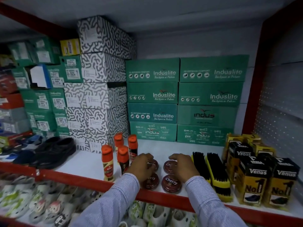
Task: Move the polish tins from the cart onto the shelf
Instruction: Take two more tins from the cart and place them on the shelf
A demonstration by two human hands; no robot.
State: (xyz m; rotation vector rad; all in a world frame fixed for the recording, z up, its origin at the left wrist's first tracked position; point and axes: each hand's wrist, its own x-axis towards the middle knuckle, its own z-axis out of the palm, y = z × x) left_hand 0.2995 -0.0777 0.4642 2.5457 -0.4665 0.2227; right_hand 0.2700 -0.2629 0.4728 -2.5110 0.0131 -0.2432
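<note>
Several round dark-red Cherry polish tins lie flat on the white shelf (85, 163), in two rows near its red front edge. My left hand (141, 166) rests curled over the back left tin (153, 164) and partly hides the front left tin (151, 181). My right hand (183, 166) is curled against the right side of the back right tin (169, 166). The front right tin (171, 184) lies uncovered between my wrists. Whether either hand grips its tin or only touches it is unclear. The cart is out of view.
Orange-capped polish bottles (107, 161) stand just left of the tins. Black-bristled yellow shoe brushes (216, 171) lie to the right, then yellow and black Venus boxes (255, 177). Green Induslite shoe boxes (183, 99) fill the back. Black shoes (55, 149) sit far left.
</note>
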